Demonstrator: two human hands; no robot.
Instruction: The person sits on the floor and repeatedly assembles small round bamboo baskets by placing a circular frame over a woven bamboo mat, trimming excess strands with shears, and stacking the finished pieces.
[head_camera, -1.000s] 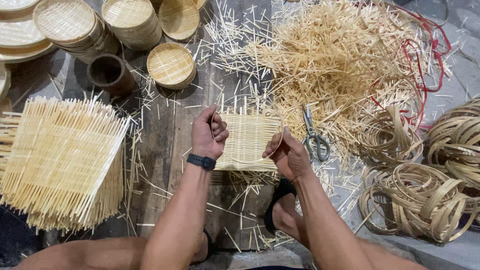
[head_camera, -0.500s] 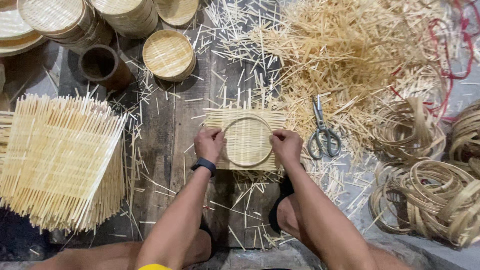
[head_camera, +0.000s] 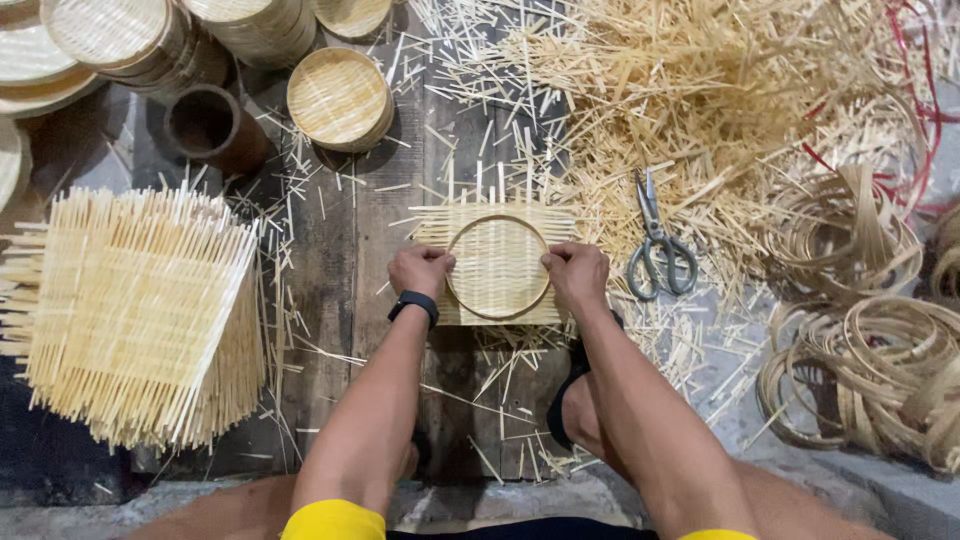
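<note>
at the far left a stack of square woven mats lies on the floor, its loose stick ends fanning outward. above it, along the top edge, stand stacks of round trays, with a dark cup just below them and a single round tray to the cup's right. in the middle, on a dark wooden board, lies a small woven mat with a thin hoop resting flat on top of it. the left hand, with a black band on its wrist, is curled at the hoop's left edge, fingers pressing it down on the mat. the right hand is curled the same way on the hoop's right edge. both hands pinch hoop and mat together. just right of the right hand, scissors lie with handles toward the person. behind them spreads a big heap of cut sticks. at the far right lie piles of coiled hoops, and red cord loops over the heap.
</note>
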